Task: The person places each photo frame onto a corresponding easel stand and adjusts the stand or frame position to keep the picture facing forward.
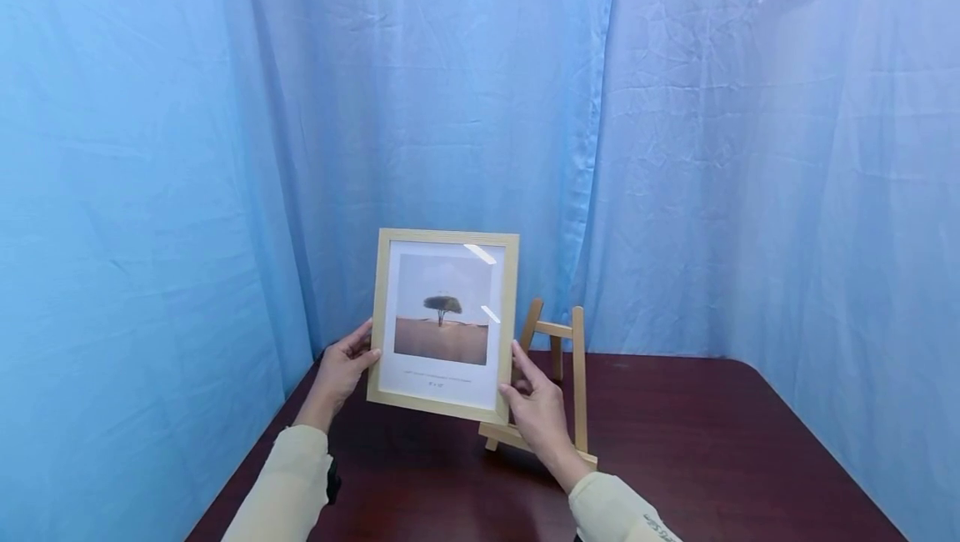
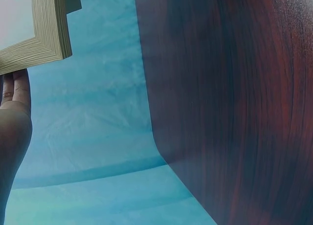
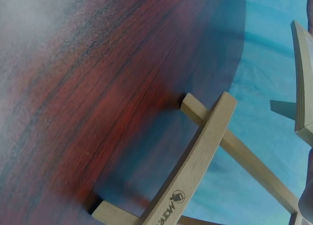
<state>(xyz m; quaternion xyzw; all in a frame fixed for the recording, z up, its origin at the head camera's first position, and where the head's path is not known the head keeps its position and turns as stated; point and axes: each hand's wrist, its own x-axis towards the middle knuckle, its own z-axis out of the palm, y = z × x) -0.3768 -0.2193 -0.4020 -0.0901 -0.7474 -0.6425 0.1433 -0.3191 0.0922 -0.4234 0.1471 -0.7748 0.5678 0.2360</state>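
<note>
A light wood picture frame [image 1: 448, 236] with a tree print behind glass is held up between both hands, tilted slightly. My left hand [image 1: 342, 371] grips its left edge, thumb in front and fingers behind. At the lower right edge my right hand [image 1: 542, 409] holds it the same way. Behind the right hand stands a small wooden easel [image 1: 580, 383], its lower part overlapped by the hand and frame. In the right wrist view the easel's ledge [image 3: 195, 161] bears a printed logo. The left wrist view shows one corner of the picture frame [image 2: 51, 39] above the table.
The easel stands on a dark reddish wood table [image 1: 690, 434] with rounded far corners. Blue curtains [image 1: 450, 92] hang behind the table and along both sides.
</note>
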